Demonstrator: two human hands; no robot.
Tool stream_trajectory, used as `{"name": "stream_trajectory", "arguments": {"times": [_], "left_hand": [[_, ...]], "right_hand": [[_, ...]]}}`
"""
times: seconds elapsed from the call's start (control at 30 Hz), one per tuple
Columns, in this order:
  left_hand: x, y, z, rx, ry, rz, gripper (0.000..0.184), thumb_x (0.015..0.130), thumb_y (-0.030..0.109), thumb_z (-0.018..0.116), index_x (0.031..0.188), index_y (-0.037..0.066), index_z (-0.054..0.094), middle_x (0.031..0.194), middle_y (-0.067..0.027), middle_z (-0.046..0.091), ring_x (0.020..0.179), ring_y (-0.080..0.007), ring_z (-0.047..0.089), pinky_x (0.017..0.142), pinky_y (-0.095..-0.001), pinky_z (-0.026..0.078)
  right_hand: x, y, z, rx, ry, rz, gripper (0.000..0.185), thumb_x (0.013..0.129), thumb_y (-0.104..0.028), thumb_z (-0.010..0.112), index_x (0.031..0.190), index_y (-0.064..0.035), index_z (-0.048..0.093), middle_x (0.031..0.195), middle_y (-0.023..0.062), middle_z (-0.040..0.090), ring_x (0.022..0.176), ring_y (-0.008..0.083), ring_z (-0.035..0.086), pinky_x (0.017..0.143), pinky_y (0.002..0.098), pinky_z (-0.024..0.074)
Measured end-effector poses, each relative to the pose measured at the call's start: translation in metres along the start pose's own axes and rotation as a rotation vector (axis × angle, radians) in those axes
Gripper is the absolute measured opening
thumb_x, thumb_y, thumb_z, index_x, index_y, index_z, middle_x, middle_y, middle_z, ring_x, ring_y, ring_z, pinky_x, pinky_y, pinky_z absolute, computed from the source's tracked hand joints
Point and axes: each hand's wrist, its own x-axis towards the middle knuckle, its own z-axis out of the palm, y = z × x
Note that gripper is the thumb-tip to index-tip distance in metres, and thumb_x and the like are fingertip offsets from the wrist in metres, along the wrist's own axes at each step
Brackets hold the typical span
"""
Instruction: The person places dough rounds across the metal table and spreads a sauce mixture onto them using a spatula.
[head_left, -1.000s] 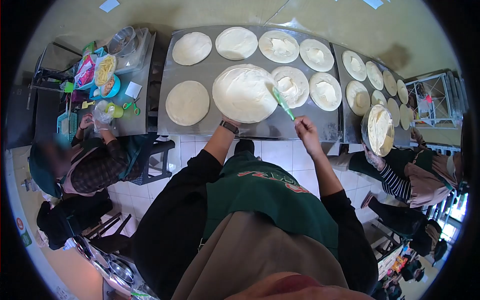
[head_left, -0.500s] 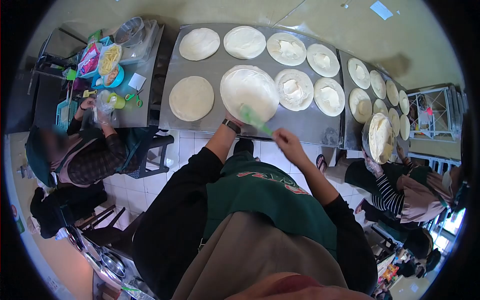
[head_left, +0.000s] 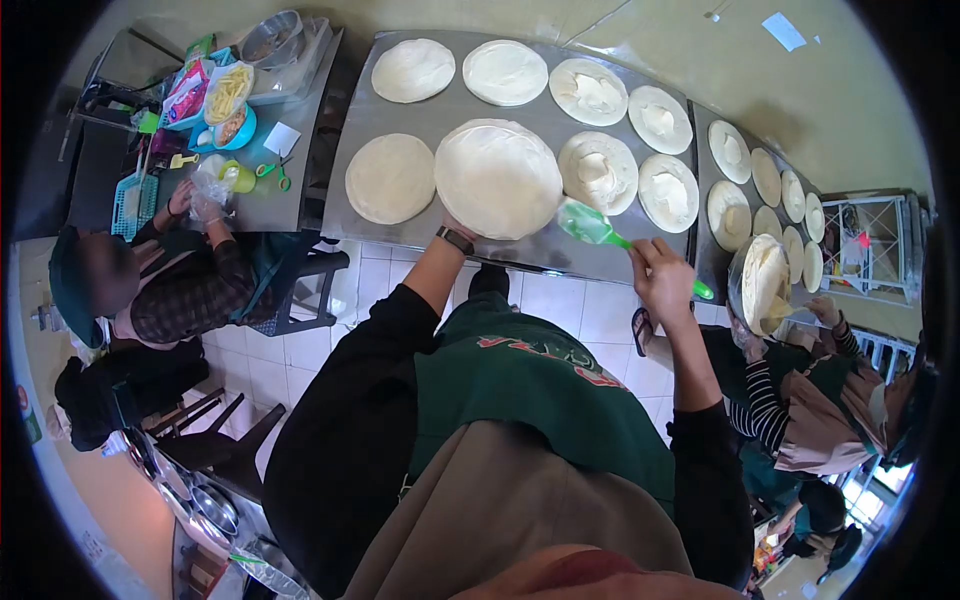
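My left hand (head_left: pixel 462 226) is mostly hidden beneath a large round flatbread (head_left: pixel 498 180), holding it up at the front of the metal table. A pale, creamy spread covers its top. In my right hand (head_left: pixel 662 282) is a green spatula (head_left: pixel 588 223), gripped by its handle. The blade has white spread on it and is just right of the held flatbread, low over the table edge. Beside it lie a flatbread with a dollop of spread (head_left: pixel 598 174) and another such round (head_left: pixel 668 196). A smoothly coated flatbread (head_left: pixel 391 179) lies to the left.
More rounds lie along the back of the metal table (head_left: pixel 600 252). At right, a co-worker holds a bowl of pale spread (head_left: pixel 765 280) near a second table of rounds. At left, another person handles a plastic bag (head_left: pixel 211 184) near green scissors (head_left: pixel 276 173) and a green cup (head_left: pixel 238 177).
My right hand has moved right, taking the spatula off the held flatbread. Its spread looks smoother at the front. The co-worker's right-side bowl is now tilted with a utensil at its edge.
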Motion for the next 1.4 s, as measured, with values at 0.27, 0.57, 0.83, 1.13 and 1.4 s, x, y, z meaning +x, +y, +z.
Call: {"name": "stream_trajectory", "arguments": {"times": [0.27,0.57,0.83,1.13,1.4], "left_hand": [[0.007,-0.009,0.005,0.055,0.058,0.047,0.063,0.094,0.056,0.024,0.143,0.018,0.028,0.147,-0.01,0.032,0.133,-0.0332,0.034,0.107,-0.0567,0.028],[0.01,-0.027,0.008,0.111,0.126,0.083,0.063,0.094,0.056,0.025,0.143,0.018,0.028,0.147,-0.0101,0.032,0.133,-0.0333,0.034,0.107,-0.0567,0.028],[0.008,-0.021,0.004,0.152,0.208,0.138,0.063,0.094,0.056,0.025,0.143,0.018,0.029,0.147,-0.0101,0.033,0.132,-0.0334,0.034,0.107,-0.0567,0.028],[0.041,0.002,-0.005,0.18,0.31,0.185,0.062,0.093,0.056,0.025,0.143,0.018,0.029,0.146,-0.0101,0.034,0.132,-0.0336,0.035,0.107,-0.0567,0.028],[0.041,0.004,-0.059,0.105,0.557,0.26,0.068,0.091,0.062,0.025,0.135,0.013,0.041,0.137,-0.0134,0.045,0.131,-0.036,0.035,0.105,-0.0623,0.023]], "right_hand": [[0.017,0.022,-0.002,-0.092,0.094,-0.255,0.012,0.075,-0.013,0.067,0.087,-0.0094,0.064,0.07,0.0072,0.053,0.064,0.0253,0.058,0.061,0.0372,0.045],[0.092,-0.039,0.002,-0.027,0.186,-0.3,0.01,0.078,-0.015,0.064,0.088,-0.0104,0.063,0.073,0.0079,0.055,0.062,0.0269,0.059,0.054,0.0382,0.0473],[0.096,0.029,0.009,0.022,0.043,0.142,0.02,0.087,-0.027,0.057,0.088,-0.0081,0.063,0.077,0.0136,0.063,0.069,0.034,0.062,0.059,0.043,0.0473],[-0.046,0.075,0.05,0.184,-0.385,0.558,0.026,0.085,-0.034,0.059,0.091,-0.0098,0.064,0.075,0.0159,0.064,0.073,0.0336,0.063,0.065,0.042,0.0475],[-0.077,0.073,0.063,0.245,-0.41,0.725,0.026,0.085,-0.037,0.058,0.095,-0.0138,0.065,0.077,0.013,0.066,0.075,0.031,0.065,0.068,0.0411,0.0489]]}}
